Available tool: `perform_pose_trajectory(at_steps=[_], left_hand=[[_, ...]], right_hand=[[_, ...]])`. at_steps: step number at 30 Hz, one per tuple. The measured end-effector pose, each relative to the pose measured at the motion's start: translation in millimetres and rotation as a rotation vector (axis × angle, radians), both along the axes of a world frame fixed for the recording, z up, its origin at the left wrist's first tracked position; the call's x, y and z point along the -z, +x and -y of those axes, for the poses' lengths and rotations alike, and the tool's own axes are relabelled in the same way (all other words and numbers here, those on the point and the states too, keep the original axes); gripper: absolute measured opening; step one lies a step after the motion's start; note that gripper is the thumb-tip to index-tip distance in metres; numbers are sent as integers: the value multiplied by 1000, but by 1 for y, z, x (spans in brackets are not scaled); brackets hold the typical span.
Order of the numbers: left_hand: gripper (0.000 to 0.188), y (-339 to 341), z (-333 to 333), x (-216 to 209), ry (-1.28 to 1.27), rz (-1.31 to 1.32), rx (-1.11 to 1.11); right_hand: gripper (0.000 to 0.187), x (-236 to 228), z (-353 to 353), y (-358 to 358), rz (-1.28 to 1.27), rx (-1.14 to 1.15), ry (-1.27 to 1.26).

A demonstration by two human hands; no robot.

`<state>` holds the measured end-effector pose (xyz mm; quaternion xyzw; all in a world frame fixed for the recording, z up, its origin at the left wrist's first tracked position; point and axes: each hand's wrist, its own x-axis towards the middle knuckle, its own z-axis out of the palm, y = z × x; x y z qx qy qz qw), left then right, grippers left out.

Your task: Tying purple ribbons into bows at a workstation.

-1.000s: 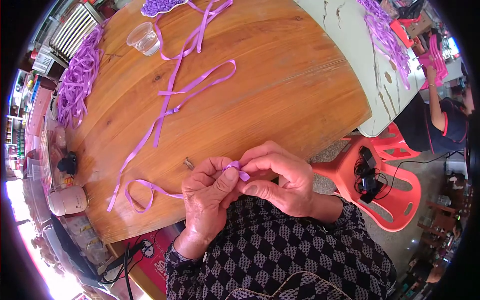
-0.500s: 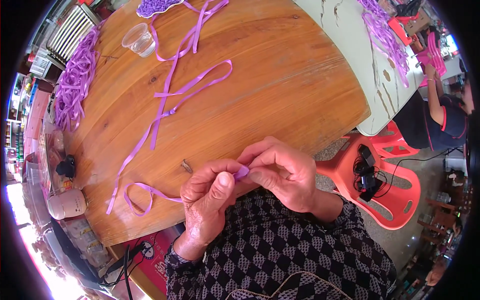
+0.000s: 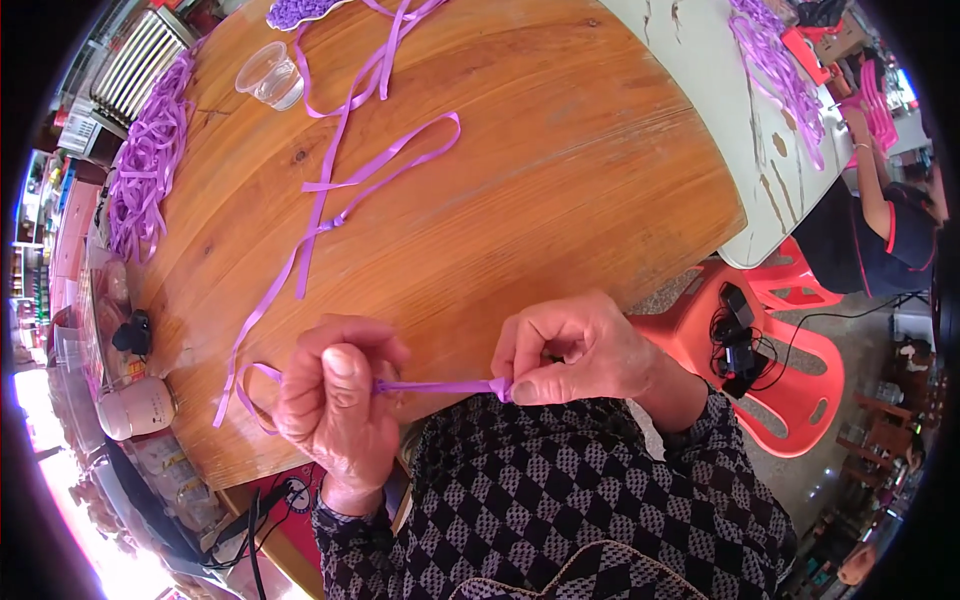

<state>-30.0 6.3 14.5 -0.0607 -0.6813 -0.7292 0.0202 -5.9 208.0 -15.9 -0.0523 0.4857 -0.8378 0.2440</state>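
A purple ribbon (image 3: 440, 387) is stretched taut between my two hands, just above the table's near edge. My left hand (image 3: 340, 405) is closed round one part of it, thumb up, and a loop of ribbon trails from it onto the wood. With thumb and fingertips, my right hand (image 3: 580, 350) pinches the other end, where a small folded or knotted bit shows. Beyond my hands, another purple ribbon (image 3: 316, 215) with a small knot lies loosely across the wooden table (image 3: 560, 150).
A heap of purple ribbon (image 3: 150, 165) lies along the table's left edge. A clear plastic cup (image 3: 270, 76) stands by a dish of purple pieces (image 3: 298, 10). Orange plastic chairs (image 3: 690, 310) stand at right, one with black cables. Another person (image 3: 880, 215) is at the white table (image 3: 690, 60).
My hands have drawn apart, left hand leftward and right hand slightly right, pulling the ribbon between them into a straight line. The loop on the table has shifted and shrunk.
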Motion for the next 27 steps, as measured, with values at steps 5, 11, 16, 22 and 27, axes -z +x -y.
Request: perform_pose_trajectory(at_steps=[5, 11, 16, 22, 27], left_hand=[[28, -3, 17, 10, -370, -191, 2], [30, -10, -8, -7, -1059, -724, 95], [35, 0, -18, 0, 66, 474, 450], [19, -5, -15, 2, -71, 605, 461], [20, -3, -11, 11, 49, 637, 502]], right_hand=[[10, -7, -5, -4, -85, -89, 226], [15, -1, 8, -11, -793, 197, 635], [20, -8, 12, -12, -1021, 298, 781], [21, -10, 7, -9, -1179, 398, 944], [18, -2, 2, -15, -1085, 420, 822]])
